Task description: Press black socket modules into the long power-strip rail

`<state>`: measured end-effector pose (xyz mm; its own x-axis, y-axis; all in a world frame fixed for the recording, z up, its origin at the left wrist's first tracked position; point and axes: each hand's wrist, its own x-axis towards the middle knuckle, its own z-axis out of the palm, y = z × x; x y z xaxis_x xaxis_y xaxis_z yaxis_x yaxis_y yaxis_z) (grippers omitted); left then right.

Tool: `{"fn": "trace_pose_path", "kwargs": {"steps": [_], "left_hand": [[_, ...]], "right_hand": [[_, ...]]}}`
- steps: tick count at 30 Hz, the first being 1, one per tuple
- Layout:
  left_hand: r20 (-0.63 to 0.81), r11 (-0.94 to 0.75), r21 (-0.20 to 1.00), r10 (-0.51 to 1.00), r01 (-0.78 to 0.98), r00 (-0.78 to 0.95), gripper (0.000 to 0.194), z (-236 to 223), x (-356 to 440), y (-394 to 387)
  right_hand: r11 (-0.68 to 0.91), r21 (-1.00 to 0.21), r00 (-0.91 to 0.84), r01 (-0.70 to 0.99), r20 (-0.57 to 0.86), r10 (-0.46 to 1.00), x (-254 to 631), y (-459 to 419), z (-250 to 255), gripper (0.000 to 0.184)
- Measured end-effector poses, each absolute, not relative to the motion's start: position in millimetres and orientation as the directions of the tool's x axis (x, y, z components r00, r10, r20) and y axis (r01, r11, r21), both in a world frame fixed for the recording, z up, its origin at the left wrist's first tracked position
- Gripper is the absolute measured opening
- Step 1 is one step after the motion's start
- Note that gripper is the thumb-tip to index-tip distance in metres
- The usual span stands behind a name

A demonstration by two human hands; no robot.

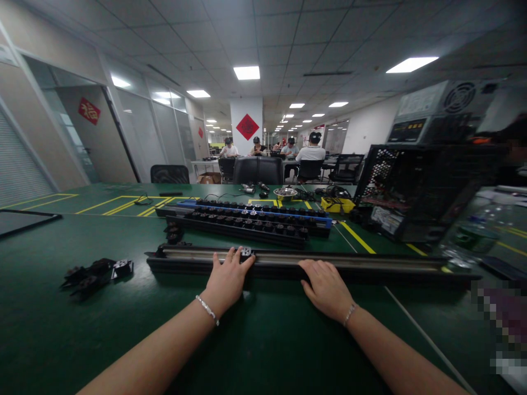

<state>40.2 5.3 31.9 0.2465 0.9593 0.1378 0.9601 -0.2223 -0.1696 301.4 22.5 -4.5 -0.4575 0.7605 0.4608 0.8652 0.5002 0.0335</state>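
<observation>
A long black rail (387, 267) with a metallic channel lies across the green table in front of me. My left hand (225, 280) rests on its left half, fingers spread over the top. A small black fitting with a silver top (246, 252) sits in the channel, right by that hand's index finger and thumb. Farther right, my right hand (327, 288) has its fingers curled over the rail's near edge, thumb on the near side. Several loose black fittings (96, 274) lie left of the rail. Behind it are more rails (242, 230) lined with similar fittings.
A metal bowl (285, 192) and a yellow tray (337, 205) stand at the back. An opened computer case (432, 186) and a plastic bottle (477, 233) are at right. A dark flat panel (27, 223) lies far left. Several people sit at tables beyond.
</observation>
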Motion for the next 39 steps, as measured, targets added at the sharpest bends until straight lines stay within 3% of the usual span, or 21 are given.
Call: {"fn": "trace_pose_path", "kwargs": {"steps": [39], "left_hand": [[0.144,-0.103,-0.206,0.98,0.973,0.135,0.067,29,-34,-1]], "right_hand": [[0.492,-0.001,-0.441,0.871,0.442,0.781,300,21,-3,0.035]]}}
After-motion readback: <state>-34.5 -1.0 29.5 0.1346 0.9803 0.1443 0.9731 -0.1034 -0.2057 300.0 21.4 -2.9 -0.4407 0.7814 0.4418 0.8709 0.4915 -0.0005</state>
